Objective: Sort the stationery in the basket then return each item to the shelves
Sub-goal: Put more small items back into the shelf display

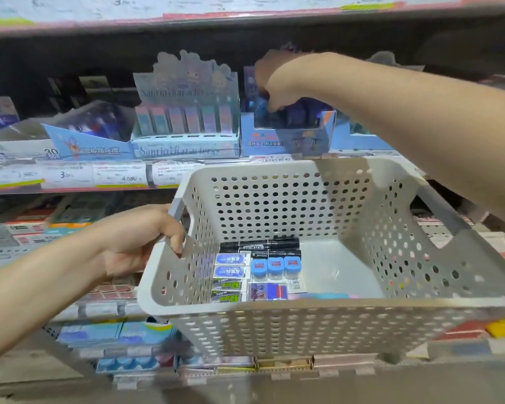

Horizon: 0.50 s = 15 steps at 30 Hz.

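The left hand (140, 237) is closed around the grey handle (175, 209) on the side of a pale perforated basket (303, 325), fingers curled over the rim and thumb side outward, carrying the basket in front of the shelves. Just to the inside of that hand, on the basket floor, the stationery is packed against the wall nearest it: two black markers (260, 245) lying flat at the far end, two blue-and-white erasers (233, 265) below them, then black erasers with green print (229, 290). Further from the hand sit three small blue-capped tubs (276, 267) in a row, and a purple and blue packet (268, 291) toward the near wall. The rest of the floor away from the hand is bare.

The right hand (277, 83) reaches up and across to the shelf (70, 177) above the basket, fingers bent downward into a blue display box (286, 138) of dark blue items. The fingertips pinch together at something dark there, but blur hides what it is, so I cannot tell whether it grips an item. Just to the left of this hand stands a pastel display box (187, 141) of upright packets.
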Each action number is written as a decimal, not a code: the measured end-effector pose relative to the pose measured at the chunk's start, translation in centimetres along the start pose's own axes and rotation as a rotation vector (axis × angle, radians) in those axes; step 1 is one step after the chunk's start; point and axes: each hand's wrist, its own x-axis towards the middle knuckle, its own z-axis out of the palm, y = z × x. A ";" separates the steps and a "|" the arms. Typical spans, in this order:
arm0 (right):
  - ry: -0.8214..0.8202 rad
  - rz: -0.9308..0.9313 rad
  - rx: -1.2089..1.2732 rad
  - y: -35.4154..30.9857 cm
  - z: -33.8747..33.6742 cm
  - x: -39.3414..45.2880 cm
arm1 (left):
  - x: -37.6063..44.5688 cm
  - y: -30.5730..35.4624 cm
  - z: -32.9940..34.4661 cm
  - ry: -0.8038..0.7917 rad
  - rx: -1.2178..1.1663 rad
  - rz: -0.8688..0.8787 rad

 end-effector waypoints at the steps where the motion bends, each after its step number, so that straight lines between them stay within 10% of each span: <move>1: -0.012 -0.007 -0.020 0.1 0.1 0.2 | 0.0 0.1 0.0 0.001 -0.007 -0.004; 9: -0.267 0.141 0.296 1.1 1.0 1.8 | 0.1 0.4 0.0 0.043 -0.017 -0.023; 15: 0.038 0.001 0.283 1.2 2.2 3.9 | 0.4 0.1 -0.1 0.067 -0.026 -0.018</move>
